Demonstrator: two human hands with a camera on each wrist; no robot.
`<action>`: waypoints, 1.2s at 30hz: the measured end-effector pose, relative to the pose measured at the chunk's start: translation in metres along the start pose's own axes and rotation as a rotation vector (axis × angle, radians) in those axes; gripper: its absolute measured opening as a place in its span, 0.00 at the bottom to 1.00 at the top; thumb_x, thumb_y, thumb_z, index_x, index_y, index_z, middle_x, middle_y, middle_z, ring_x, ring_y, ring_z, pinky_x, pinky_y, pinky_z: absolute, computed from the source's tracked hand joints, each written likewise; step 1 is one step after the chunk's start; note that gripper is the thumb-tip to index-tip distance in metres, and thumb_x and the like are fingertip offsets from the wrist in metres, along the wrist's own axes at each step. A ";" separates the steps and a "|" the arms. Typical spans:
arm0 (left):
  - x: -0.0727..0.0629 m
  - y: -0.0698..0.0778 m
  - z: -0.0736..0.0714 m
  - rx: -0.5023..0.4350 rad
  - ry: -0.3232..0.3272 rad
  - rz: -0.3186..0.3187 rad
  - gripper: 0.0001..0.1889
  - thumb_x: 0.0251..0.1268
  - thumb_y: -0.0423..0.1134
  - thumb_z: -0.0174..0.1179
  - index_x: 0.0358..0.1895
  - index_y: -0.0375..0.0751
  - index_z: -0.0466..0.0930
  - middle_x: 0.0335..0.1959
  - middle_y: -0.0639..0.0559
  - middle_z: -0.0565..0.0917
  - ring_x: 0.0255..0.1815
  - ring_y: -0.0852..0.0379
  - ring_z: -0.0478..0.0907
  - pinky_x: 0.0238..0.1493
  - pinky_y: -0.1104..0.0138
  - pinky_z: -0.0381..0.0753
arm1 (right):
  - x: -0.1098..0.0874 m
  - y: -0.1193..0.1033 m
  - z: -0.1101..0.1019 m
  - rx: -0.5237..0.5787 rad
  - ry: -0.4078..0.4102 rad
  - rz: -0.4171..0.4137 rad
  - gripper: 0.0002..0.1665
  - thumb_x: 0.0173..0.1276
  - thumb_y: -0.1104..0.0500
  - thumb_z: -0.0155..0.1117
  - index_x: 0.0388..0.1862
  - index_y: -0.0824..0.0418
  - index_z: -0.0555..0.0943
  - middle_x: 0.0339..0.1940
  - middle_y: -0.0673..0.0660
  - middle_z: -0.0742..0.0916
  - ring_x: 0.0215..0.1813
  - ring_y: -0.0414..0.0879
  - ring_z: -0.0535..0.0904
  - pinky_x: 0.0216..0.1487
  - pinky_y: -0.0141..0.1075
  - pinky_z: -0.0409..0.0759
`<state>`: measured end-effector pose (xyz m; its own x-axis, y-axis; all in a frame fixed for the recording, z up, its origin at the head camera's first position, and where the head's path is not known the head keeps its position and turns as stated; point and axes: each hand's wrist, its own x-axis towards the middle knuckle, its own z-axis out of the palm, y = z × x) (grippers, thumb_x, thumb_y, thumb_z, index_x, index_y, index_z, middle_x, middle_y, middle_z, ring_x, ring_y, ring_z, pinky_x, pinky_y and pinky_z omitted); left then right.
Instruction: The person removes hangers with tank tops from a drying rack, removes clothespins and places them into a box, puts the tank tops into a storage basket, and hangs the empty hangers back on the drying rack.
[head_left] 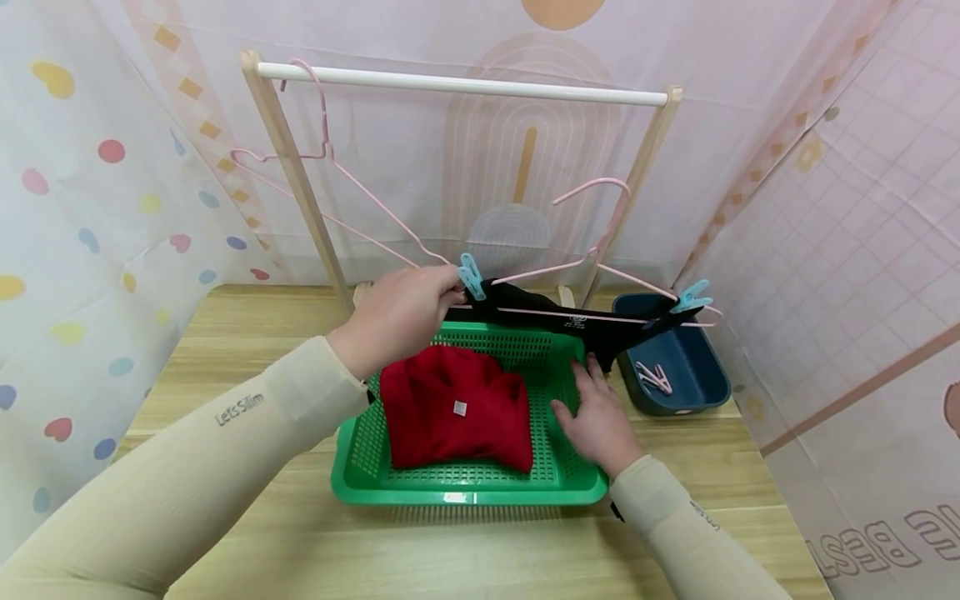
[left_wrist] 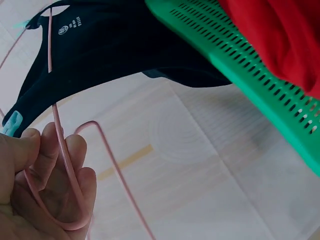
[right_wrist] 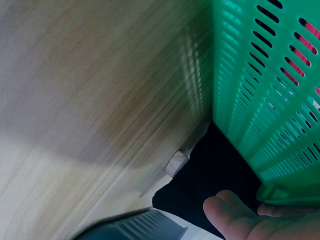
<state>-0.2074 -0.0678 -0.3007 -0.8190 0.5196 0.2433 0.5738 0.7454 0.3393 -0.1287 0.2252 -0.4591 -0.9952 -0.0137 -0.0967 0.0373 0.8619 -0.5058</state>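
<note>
Clock centred on the basket, head view, left to right.

11 o'clock: bare pink hanger (head_left: 327,150), hook over the white rail (head_left: 465,84) of a small wooden rack.

Also 11, nearer in: left hand (head_left: 405,312), cream sleeve behind it. Fingers curled round the end loop of the second pink hanger (head_left: 595,252); left wrist view confirms the grip.

Centre: red garment (head_left: 450,442), small white label, lying in the green basket (head_left: 525,497). Basket on the wood-grain table (head_left: 247,358).

12 to 2: black garment (head_left: 600,335) on the second hanger, small white print, stretched along the basket's far side; lower part hangs outside the far right corner. Light blue clips on it, left one (head_left: 471,277) at 12, right one (head_left: 692,296) at 2. Hanger hook at 1, below the rail and not over it.

3: right hand (head_left: 596,417), well apart from the left, fingers extended at basket rim, tips close to black cloth. Cannot tell whether they touch it.

Between 2 and 3, farther out: dark blue bin (head_left: 693,371), pink clips (head_left: 654,378) inside.
</note>
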 end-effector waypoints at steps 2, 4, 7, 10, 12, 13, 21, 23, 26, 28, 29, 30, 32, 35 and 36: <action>-0.003 -0.002 0.002 -0.013 -0.002 -0.006 0.07 0.80 0.41 0.60 0.38 0.45 0.81 0.27 0.54 0.82 0.28 0.52 0.75 0.34 0.59 0.76 | 0.000 0.000 0.000 0.004 0.003 0.002 0.46 0.79 0.46 0.61 0.87 0.60 0.55 0.89 0.65 0.51 0.82 0.75 0.59 0.79 0.64 0.62; -0.006 -0.005 0.005 -0.028 -0.007 -0.012 0.07 0.80 0.40 0.60 0.39 0.44 0.81 0.28 0.54 0.82 0.28 0.53 0.75 0.34 0.59 0.75 | 0.000 0.000 0.000 0.009 0.005 0.004 0.45 0.79 0.46 0.61 0.86 0.61 0.56 0.89 0.66 0.51 0.82 0.75 0.60 0.79 0.64 0.63; -0.010 -0.011 0.009 -0.051 -0.009 -0.023 0.05 0.80 0.40 0.60 0.41 0.46 0.82 0.30 0.54 0.83 0.31 0.53 0.76 0.37 0.59 0.76 | -0.001 0.000 0.000 0.010 0.007 0.005 0.44 0.80 0.46 0.61 0.86 0.62 0.58 0.89 0.66 0.52 0.81 0.75 0.60 0.79 0.64 0.63; -0.015 -0.017 0.013 -0.078 -0.015 -0.037 0.04 0.80 0.39 0.60 0.42 0.46 0.81 0.31 0.53 0.82 0.33 0.52 0.77 0.41 0.58 0.78 | -0.002 0.000 -0.001 0.002 0.011 0.004 0.43 0.80 0.45 0.60 0.85 0.62 0.60 0.88 0.67 0.53 0.80 0.76 0.61 0.79 0.64 0.63; -0.018 -0.020 0.015 -0.098 -0.024 -0.045 0.04 0.80 0.40 0.60 0.43 0.46 0.80 0.31 0.52 0.82 0.34 0.52 0.77 0.43 0.56 0.79 | -0.002 0.000 -0.001 -0.004 0.016 0.004 0.42 0.81 0.45 0.59 0.84 0.62 0.61 0.88 0.68 0.54 0.79 0.77 0.62 0.78 0.64 0.65; -0.020 -0.022 0.016 -0.110 -0.030 -0.052 0.04 0.80 0.40 0.60 0.43 0.46 0.80 0.32 0.52 0.82 0.35 0.51 0.78 0.44 0.56 0.79 | -0.003 0.000 -0.001 -0.005 0.019 0.004 0.41 0.81 0.46 0.59 0.84 0.62 0.62 0.88 0.68 0.54 0.79 0.77 0.63 0.77 0.64 0.65; -0.027 -0.037 0.025 -0.162 -0.055 -0.079 0.05 0.79 0.41 0.60 0.50 0.48 0.82 0.41 0.52 0.88 0.42 0.52 0.81 0.51 0.53 0.81 | -0.006 0.000 -0.001 -0.020 0.062 -0.006 0.38 0.81 0.47 0.58 0.82 0.62 0.65 0.85 0.72 0.60 0.79 0.76 0.64 0.76 0.65 0.67; -0.029 -0.042 0.027 -0.167 -0.051 -0.083 0.06 0.79 0.41 0.60 0.52 0.48 0.83 0.43 0.51 0.89 0.44 0.52 0.82 0.53 0.52 0.82 | -0.006 0.000 0.000 -0.014 0.092 -0.011 0.36 0.81 0.47 0.59 0.81 0.61 0.68 0.84 0.73 0.63 0.78 0.75 0.66 0.76 0.64 0.68; -0.032 -0.049 0.030 -0.174 -0.052 -0.084 0.08 0.79 0.41 0.60 0.53 0.48 0.83 0.45 0.51 0.89 0.47 0.51 0.84 0.56 0.50 0.82 | -0.007 0.000 0.001 -0.006 0.137 -0.017 0.33 0.80 0.49 0.60 0.78 0.61 0.72 0.81 0.74 0.68 0.76 0.75 0.69 0.75 0.64 0.70; -0.034 -0.053 0.032 -0.181 -0.057 -0.088 0.08 0.80 0.41 0.59 0.54 0.48 0.83 0.46 0.50 0.90 0.47 0.51 0.84 0.56 0.50 0.82 | -0.007 0.000 0.001 -0.006 0.160 -0.016 0.31 0.80 0.48 0.60 0.76 0.61 0.75 0.78 0.74 0.71 0.75 0.73 0.71 0.74 0.63 0.71; -0.035 -0.055 0.032 -0.187 -0.062 -0.092 0.08 0.80 0.40 0.59 0.55 0.48 0.83 0.45 0.50 0.89 0.47 0.51 0.83 0.56 0.50 0.82 | -0.008 0.000 0.002 -0.010 0.170 -0.017 0.31 0.80 0.49 0.60 0.75 0.61 0.76 0.77 0.74 0.73 0.75 0.73 0.72 0.74 0.62 0.71; -0.036 -0.057 0.033 -0.191 -0.066 -0.096 0.08 0.80 0.40 0.59 0.55 0.48 0.83 0.45 0.50 0.89 0.45 0.51 0.83 0.54 0.50 0.81 | -0.008 0.000 0.002 -0.018 0.179 -0.022 0.30 0.79 0.49 0.60 0.74 0.61 0.77 0.76 0.74 0.75 0.74 0.72 0.73 0.73 0.62 0.72; -0.040 -0.062 0.035 -0.201 -0.070 -0.104 0.08 0.81 0.40 0.58 0.54 0.48 0.83 0.44 0.50 0.89 0.44 0.52 0.81 0.52 0.52 0.80 | -0.008 0.001 0.003 -0.023 0.201 -0.030 0.29 0.79 0.50 0.61 0.72 0.62 0.78 0.73 0.73 0.78 0.72 0.71 0.75 0.72 0.62 0.73; -0.044 -0.067 0.037 -0.217 -0.074 -0.114 0.06 0.81 0.40 0.58 0.51 0.48 0.83 0.44 0.51 0.89 0.41 0.53 0.80 0.49 0.54 0.78 | -0.009 0.001 0.004 -0.029 0.241 -0.049 0.26 0.78 0.51 0.62 0.69 0.62 0.81 0.70 0.71 0.81 0.70 0.68 0.78 0.69 0.61 0.76; -0.046 -0.069 0.038 -0.221 -0.074 -0.116 0.06 0.81 0.40 0.58 0.51 0.49 0.83 0.44 0.51 0.89 0.40 0.53 0.80 0.48 0.55 0.78 | -0.009 0.001 0.004 -0.029 0.259 -0.056 0.25 0.78 0.51 0.62 0.68 0.62 0.82 0.69 0.71 0.82 0.69 0.68 0.79 0.68 0.61 0.77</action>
<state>-0.2097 -0.1275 -0.3698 -0.8730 0.4711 0.1266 0.4562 0.6967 0.5536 -0.1190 0.2245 -0.4626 -0.9857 0.0657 0.1554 -0.0170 0.8776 -0.4791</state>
